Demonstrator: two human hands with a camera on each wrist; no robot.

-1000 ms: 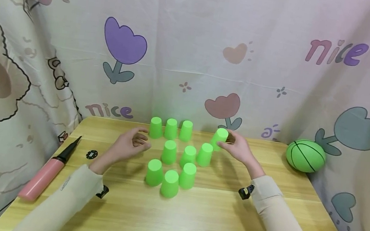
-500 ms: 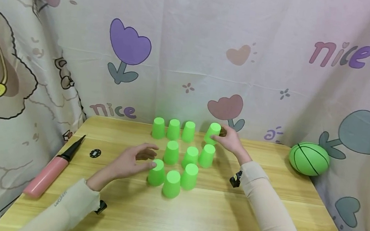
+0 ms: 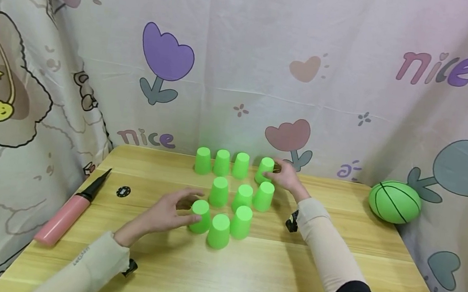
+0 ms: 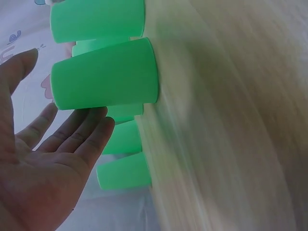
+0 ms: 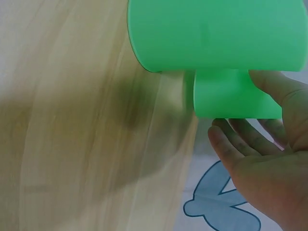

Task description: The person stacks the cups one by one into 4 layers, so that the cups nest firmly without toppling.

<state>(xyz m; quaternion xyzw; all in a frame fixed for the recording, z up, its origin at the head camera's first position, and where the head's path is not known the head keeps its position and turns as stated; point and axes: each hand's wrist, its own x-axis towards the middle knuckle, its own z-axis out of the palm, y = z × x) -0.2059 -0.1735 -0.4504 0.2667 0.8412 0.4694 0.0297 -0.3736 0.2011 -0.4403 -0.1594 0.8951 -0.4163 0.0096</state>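
Several upside-down green cups stand in rows on the wooden table [image 3: 272, 269]. My left hand [image 3: 182, 207] reaches to the front-left cup [image 3: 200, 217]. Its straight fingers [image 4: 89, 127] touch that cup's side [image 4: 103, 72], and the thumb stands apart on the other side. My right hand [image 3: 283, 175] holds the rightmost cup of the back row [image 3: 264, 169], which stands near upright on the table. The right wrist view shows the thumb lying on this cup [image 5: 231, 96], the other fingers [image 5: 236, 142] just beside it, and a nearer cup [image 5: 211, 33] in front.
A pink hand pump [image 3: 68, 214] and a small black disc [image 3: 123, 191] lie at the table's left. A green ball [image 3: 394, 202] rests at the right edge against the printed curtain [image 3: 242, 70], which closes off the back and both sides.
My right hand carried the tilted cup left and back, setting it beside the back row. My left hand moved forward and right from the back row to the front-left cup.
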